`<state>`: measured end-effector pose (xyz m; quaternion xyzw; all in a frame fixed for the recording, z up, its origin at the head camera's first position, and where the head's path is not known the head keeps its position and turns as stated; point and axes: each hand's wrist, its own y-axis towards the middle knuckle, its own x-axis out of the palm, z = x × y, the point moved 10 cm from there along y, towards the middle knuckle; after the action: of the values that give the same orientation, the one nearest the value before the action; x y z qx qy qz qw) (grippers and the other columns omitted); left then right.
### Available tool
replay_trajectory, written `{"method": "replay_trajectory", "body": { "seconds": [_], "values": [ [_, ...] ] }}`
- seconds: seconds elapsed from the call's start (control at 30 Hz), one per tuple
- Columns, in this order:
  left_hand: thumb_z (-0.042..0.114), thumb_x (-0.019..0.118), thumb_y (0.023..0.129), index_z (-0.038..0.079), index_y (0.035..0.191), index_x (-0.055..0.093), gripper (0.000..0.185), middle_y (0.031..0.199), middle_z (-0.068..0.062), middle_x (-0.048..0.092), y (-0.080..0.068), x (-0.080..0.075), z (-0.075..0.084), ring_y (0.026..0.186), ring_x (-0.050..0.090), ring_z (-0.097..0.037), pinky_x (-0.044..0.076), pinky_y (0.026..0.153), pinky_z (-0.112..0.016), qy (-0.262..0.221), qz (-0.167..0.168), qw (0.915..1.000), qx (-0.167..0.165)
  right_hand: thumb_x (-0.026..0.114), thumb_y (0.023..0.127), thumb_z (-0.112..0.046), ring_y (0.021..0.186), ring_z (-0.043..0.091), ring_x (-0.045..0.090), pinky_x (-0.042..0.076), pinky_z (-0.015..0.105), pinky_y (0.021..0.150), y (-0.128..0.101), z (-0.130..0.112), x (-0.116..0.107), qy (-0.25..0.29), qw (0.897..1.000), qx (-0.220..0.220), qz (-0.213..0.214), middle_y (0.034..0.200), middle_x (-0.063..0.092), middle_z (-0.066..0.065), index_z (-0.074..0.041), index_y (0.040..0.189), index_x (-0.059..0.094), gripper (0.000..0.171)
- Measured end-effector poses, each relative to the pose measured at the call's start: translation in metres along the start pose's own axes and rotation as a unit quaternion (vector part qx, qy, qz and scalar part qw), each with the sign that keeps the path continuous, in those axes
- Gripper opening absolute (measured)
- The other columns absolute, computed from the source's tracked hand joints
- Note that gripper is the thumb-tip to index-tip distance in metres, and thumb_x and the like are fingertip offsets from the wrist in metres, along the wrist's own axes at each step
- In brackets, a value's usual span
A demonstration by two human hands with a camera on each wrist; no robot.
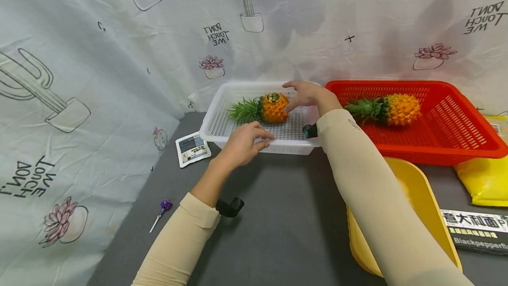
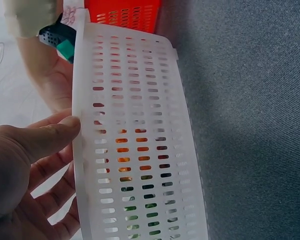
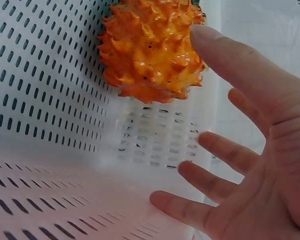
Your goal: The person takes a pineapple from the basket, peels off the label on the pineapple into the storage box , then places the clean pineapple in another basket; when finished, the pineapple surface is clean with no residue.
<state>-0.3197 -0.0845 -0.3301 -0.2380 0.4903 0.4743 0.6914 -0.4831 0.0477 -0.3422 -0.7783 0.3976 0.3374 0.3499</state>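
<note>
Grey felt tabletop, cactus-print cloth hung behind. A white slotted basket sits at the far middle, with a pineapple lying on its side inside, leaves to the left. The right hand is held over the basket's right end, fingers spread and relaxed, thumb tip just at the fruit's base; nothing is gripped. In the right wrist view the fingers are seen apart from the fruit. The left hand is set on the basket's near rim, thumb pressed on the edge, fingers loosely curled inside; a firm grasp cannot be confirmed.

Judged step: fruit just laid in the white basket, or about to be lifted from it; which one cannot be told. A closing of the right fingers round the fruit would be called for if lifted.

Around: a red basket at the right holds a second pineapple. A yellow tray lies near, under the right forearm. A sachet and a lollipop lie left. Nothing is seen blocking the hands.
</note>
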Motion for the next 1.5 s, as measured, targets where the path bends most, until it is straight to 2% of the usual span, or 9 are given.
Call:
{"method": "replay_trajectory", "body": {
  "seconds": [0.17, 0.33, 0.5, 0.77, 1.03, 1.5],
  "values": [
    [0.018, 0.069, 0.1, 0.018, 0.121, 0.078, 0.023, 0.119, -0.005, 0.067, -0.004, 0.0, -0.002, 0.111, 0.064, -0.027, 0.051, 0.094, -0.045, 0.005, -0.004, 1.0, -0.007, 0.079, 0.089, -0.029, 0.156, 0.04, 0.021, 0.029, 0.063, 0.122, 0.008, -0.004, 0.005, -0.005, 1.0, -0.015, 0.026, 0.172, 0.019, 0.015, -0.02, 0.166, 0.024, 0.095],
    [0.018, 0.069, 0.1, 0.019, 0.121, 0.079, 0.022, 0.118, -0.005, 0.067, -0.009, -0.007, -0.007, 0.111, 0.063, -0.027, 0.05, 0.096, -0.046, 0.021, 0.011, 0.9996, -0.015, 0.08, 0.087, -0.029, 0.156, 0.039, 0.024, 0.029, 0.062, 0.122, 0.015, -0.016, 0.006, -0.004, 0.999, -0.027, 0.04, 0.171, 0.023, 0.014, -0.02, 0.165, 0.027, 0.095],
    [0.019, 0.069, 0.1, 0.019, 0.12, 0.079, 0.022, 0.118, -0.004, 0.067, -0.011, -0.009, -0.012, 0.111, 0.062, -0.027, 0.05, 0.095, -0.047, 0.03, 0.016, 0.999, -0.029, 0.083, 0.085, -0.032, 0.153, 0.039, 0.029, 0.031, 0.062, 0.12, 0.026, -0.024, 0.015, -0.015, 1.0, -0.017, 0.021, 0.17, 0.025, 0.014, -0.024, 0.165, 0.026, 0.099],
    [0.02, 0.069, 0.1, 0.02, 0.12, 0.079, 0.022, 0.117, -0.003, 0.067, -0.007, -0.007, -0.005, 0.111, 0.063, -0.026, 0.05, 0.095, -0.045, 0.026, 0.031, 0.9992, -0.009, 0.085, 0.083, -0.029, 0.144, 0.037, 0.039, 0.034, 0.06, 0.12, 0.033, -0.016, 0.023, -0.02, 1.0, 0.015, 0.008, 0.165, 0.035, 0.013, -0.027, 0.165, 0.026, 0.101],
    [0.02, 0.071, 0.099, 0.019, 0.117, 0.08, 0.02, 0.112, -0.002, 0.068, -0.008, -0.003, -0.004, 0.106, 0.064, -0.024, 0.051, 0.09, -0.043, 0.019, 0.041, 0.999, -0.005, 0.084, 0.085, -0.025, 0.138, 0.037, 0.043, 0.037, 0.058, 0.118, 0.037, -0.012, 0.032, -0.01, 1.0, 0.016, 0.002, 0.159, 0.04, 0.015, -0.025, 0.165, 0.022, 0.101],
    [0.022, 0.069, 0.1, 0.022, 0.12, 0.079, 0.022, 0.117, -0.001, 0.067, -0.001, 0.0, -0.001, 0.109, 0.063, -0.024, 0.05, 0.095, -0.043, 0.036, 0.019, 0.9991, -0.003, 0.083, 0.086, -0.029, 0.134, 0.037, 0.045, 0.039, 0.057, 0.117, 0.039, -0.007, 0.029, -0.018, 0.999, 0.023, 0.018, 0.154, 0.043, 0.017, -0.018, 0.161, 0.026, 0.095]
  ]
}}
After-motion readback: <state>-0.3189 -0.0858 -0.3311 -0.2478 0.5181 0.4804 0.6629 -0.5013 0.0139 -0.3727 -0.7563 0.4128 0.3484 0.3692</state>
